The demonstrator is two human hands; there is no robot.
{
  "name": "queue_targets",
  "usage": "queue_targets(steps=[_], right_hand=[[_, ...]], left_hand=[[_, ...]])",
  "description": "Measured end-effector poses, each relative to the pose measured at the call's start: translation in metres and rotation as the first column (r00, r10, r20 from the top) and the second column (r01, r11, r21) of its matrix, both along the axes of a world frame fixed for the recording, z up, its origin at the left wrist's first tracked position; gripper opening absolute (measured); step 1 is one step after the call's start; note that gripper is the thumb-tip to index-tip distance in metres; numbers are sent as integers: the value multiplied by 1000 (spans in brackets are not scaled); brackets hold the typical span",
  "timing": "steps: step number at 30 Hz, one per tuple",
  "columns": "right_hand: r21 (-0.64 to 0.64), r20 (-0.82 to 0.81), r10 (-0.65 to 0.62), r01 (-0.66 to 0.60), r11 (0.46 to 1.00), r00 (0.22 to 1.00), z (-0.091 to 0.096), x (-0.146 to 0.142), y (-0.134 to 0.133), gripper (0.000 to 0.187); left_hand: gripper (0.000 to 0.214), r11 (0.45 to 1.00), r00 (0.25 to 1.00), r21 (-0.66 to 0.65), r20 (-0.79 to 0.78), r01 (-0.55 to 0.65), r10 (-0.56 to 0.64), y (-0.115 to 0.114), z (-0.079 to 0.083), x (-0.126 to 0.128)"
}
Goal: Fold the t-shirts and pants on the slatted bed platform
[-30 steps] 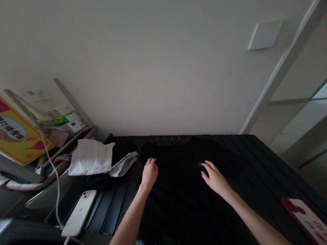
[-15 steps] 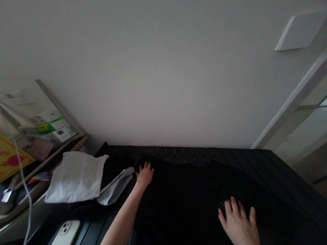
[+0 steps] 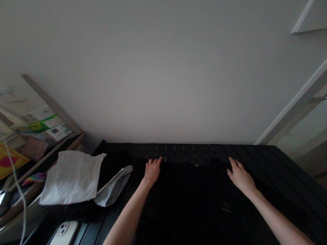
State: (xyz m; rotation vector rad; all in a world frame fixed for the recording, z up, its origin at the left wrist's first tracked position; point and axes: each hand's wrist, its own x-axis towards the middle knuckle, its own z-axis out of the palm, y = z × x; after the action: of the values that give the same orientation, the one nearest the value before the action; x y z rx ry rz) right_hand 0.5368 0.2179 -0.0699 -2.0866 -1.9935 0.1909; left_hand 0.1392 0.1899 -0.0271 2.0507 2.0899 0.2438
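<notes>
Fingers spread open, holding nothing: my left hand (image 3: 153, 171) and right hand (image 3: 241, 176) rest along the upper edge of the black shirt (image 3: 190, 216), lying flat on the slatted surface (image 3: 296, 179).

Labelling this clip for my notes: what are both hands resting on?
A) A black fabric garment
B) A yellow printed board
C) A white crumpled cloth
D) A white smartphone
A. The left hand and right hand both lie on the black fabric garment, near its far edge, on the slatted black table.
</notes>
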Motion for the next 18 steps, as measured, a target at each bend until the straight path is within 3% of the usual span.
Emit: queue_targets(steps=[4,8,13,16,18], right_hand=[[-54,-120,-11,4,999,993,-10,5,6,42],[-35,-218,1,-8,999,976,-3,11,19,24],[136,-326,63,-20,990,943,28,-1,65,33],[245,-363,150,-61,968,920,42,-27,78,55],[315,-350,249,-137,939,903,42,-48,70,66]], left_hand=[[33,1000,998,-3,67,14,-14,-6,-2,-12],[10,996,984,50,167,-68,58,-2,10,-39],[23,941,936,176,255,-290,241,27,27,-66],[45,898,911,249,295,-364,288,31,26,-57],[64,885,916,292,288,-363,280,23,20,-43]])
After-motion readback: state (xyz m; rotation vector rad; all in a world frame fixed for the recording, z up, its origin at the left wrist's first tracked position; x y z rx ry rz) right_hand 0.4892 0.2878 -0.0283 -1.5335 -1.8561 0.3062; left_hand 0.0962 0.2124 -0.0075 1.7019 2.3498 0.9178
